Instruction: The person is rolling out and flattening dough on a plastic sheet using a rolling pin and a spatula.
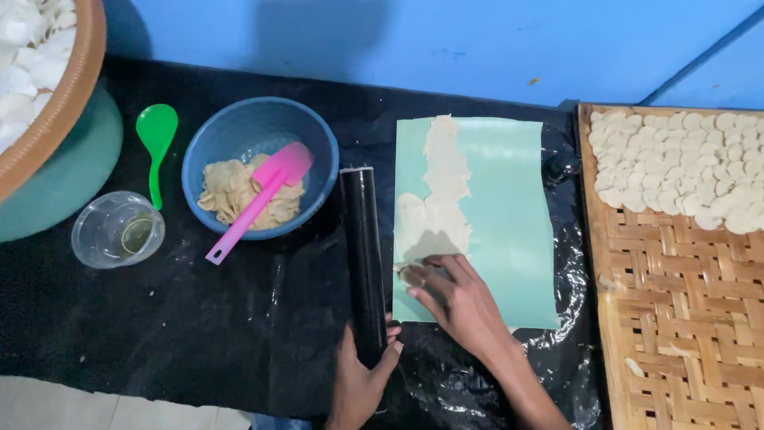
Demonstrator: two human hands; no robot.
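A pale green sheet [509, 239] lies on a black plastic-covered surface, with a strip of thin pale dough [442, 191] running down its left part. My right hand [458, 299] presses flat on the near end of that dough. My left hand [360, 374] grips the near end of a black rolling pin [364, 255], which lies along the sheet's left edge.
A blue bowl [239, 131] holds dough pieces and a pink spatula [259, 199]. A green spoon [155, 139] and a clear plastic cup [117, 229] lie to its left. A woven bamboo tray [684, 318] at right carries several round dough discs [676, 159]. A basket [72, 95] of white pieces is top left.
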